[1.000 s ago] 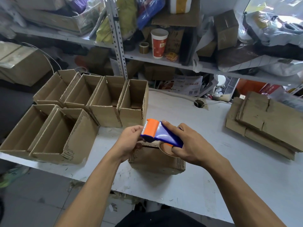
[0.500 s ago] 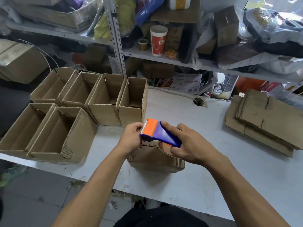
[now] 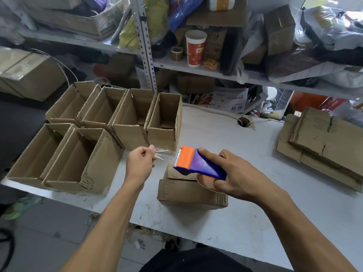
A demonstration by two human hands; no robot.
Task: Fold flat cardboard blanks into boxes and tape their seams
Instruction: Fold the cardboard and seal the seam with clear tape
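A small folded cardboard box lies flaps-up on the white table in front of me. Just above it my right hand grips a blue and orange tape dispenser. A strip of clear tape stretches left from the dispenser's orange end. My left hand pinches the free end of that strip, to the left of the box and above the table.
Several open folded boxes stand in two rows on the table's left part. A stack of flat cardboard blanks lies at the right. Cluttered metal shelves with a paper cup rise behind the table.
My left hand has pulled away to the left from the dispenser, drawing out a strip of clear tape. The right hand with the dispenser has stayed over the box.
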